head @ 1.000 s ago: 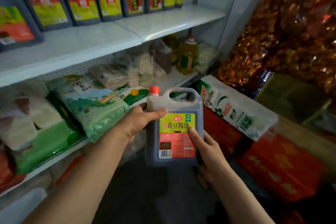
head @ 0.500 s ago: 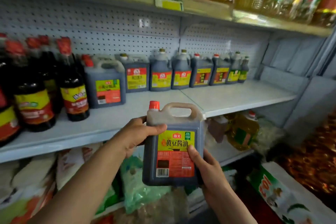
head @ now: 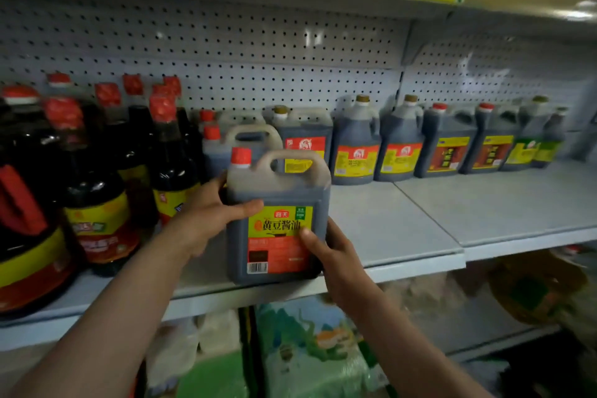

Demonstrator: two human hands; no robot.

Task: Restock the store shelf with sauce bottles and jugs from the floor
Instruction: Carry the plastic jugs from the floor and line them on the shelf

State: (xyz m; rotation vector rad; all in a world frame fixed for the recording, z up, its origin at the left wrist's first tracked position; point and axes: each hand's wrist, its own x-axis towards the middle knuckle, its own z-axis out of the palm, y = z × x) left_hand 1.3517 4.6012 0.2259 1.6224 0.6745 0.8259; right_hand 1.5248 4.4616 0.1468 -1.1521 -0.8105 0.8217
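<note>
Head view: both hands clasp a dark soy sauce jug point(head: 277, 220) at the centre of the frame. Its base stands at the front edge of the white middle shelf point(head: 403, 229); whether it bears fully on the shelf cannot be told. The jug is upright, with a red cap at its 11 o'clock corner, a moulded handle across the top and a yellow and red label facing the camera. The left hand point(head: 206, 213) wraps the jug's left side, thumb lying across the front just above the label. The right hand point(head: 336, 249) grips the lower right corner, thumb pressed on the label. Directly behind the jug, at 12 o'clock, stand two similar red-capped jugs point(head: 239, 145). From 1 to 3 o'clock a row of dark jugs point(head: 400, 145) lines the pegboard back wall point(head: 258, 52). At 9 o'clock stand tall sauce bottles point(head: 168, 152) with red caps. At 6 o'clock, on the shelf below, lie green bags point(head: 307, 349).
</note>
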